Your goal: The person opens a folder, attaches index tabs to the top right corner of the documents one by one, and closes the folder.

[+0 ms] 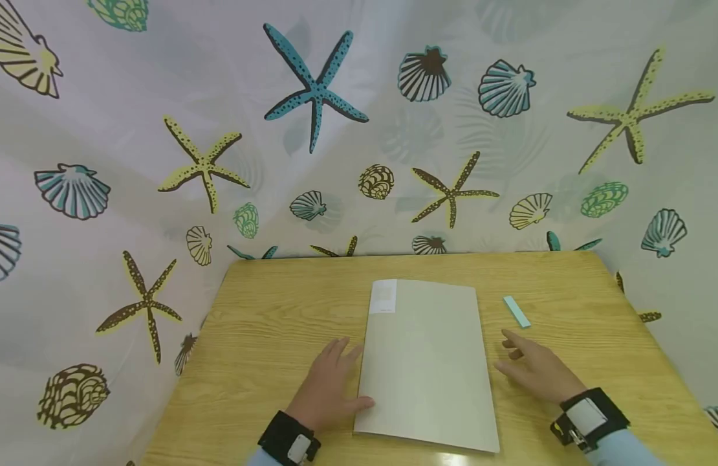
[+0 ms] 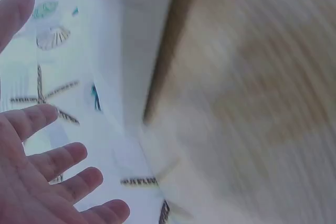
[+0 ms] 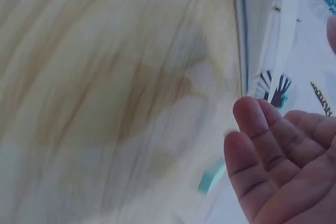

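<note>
A large, pale, thin book [image 1: 425, 369] lies flat on the table, its long sides running away from me, with a white label in its far left corner. My left hand [image 1: 330, 388] is at the book's left edge, fingers spread and thumb tip overlapping the cover. In the left wrist view those fingers stretch out loosely below the book's pale edge [image 2: 142, 35]. To the right of the book hovers my right hand [image 1: 539, 372], fingers loosely bent and holding nothing. Just beyond its fingertips lies a small light-teal strip [image 1: 517, 311], which the right wrist view shows partly behind the fingers.
The wooden table [image 1: 277, 304] reaches back to a white cloth backdrop [image 1: 359, 129] printed with shells and starfish, which also hangs along both sides. A black band with a small device [image 1: 588, 417] is strapped to each wrist.
</note>
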`<state>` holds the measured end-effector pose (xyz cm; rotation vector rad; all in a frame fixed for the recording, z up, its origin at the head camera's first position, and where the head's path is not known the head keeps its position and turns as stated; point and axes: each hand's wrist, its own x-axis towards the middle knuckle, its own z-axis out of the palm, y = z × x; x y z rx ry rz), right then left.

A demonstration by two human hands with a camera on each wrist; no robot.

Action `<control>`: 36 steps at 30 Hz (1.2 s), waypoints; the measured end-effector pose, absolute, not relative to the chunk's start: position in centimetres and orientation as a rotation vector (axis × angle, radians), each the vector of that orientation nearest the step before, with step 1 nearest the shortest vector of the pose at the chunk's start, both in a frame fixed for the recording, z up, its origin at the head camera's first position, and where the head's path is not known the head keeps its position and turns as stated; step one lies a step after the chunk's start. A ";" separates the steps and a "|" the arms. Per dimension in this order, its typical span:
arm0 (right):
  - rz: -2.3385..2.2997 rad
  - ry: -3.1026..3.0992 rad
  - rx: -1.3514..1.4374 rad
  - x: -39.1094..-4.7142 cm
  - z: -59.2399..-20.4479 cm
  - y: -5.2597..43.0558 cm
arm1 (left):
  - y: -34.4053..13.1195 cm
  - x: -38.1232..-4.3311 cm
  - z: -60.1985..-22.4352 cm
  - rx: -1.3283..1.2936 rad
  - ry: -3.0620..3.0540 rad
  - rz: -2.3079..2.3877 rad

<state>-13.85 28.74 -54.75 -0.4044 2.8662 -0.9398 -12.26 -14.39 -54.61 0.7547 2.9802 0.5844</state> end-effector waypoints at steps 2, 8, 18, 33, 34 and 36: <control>-1.004 2.814 -0.358 -14.0 -54.7 27.9 | -13.0 -11.8 -54.7 0.795 2.955 0.549; -1.138 2.682 -0.234 -14.4 -55.3 25.8 | -10.1 -10.2 -55.5 0.886 2.913 0.493; -1.211 2.651 -0.112 -14.7 -55.1 24.4 | -8.5 -9.2 -55.8 0.933 2.920 0.442; -1.414 2.642 -0.187 -15.1 -54.0 25.2 | -8.6 -8.0 -55.9 0.806 2.906 0.715; -1.363 2.690 -0.204 -15.2 -54.2 25.0 | -8.7 -7.9 -55.8 0.794 2.896 0.756; -1.241 2.782 -0.252 -15.4 -54.4 24.6 | -9.0 -7.7 -55.4 0.773 2.882 0.827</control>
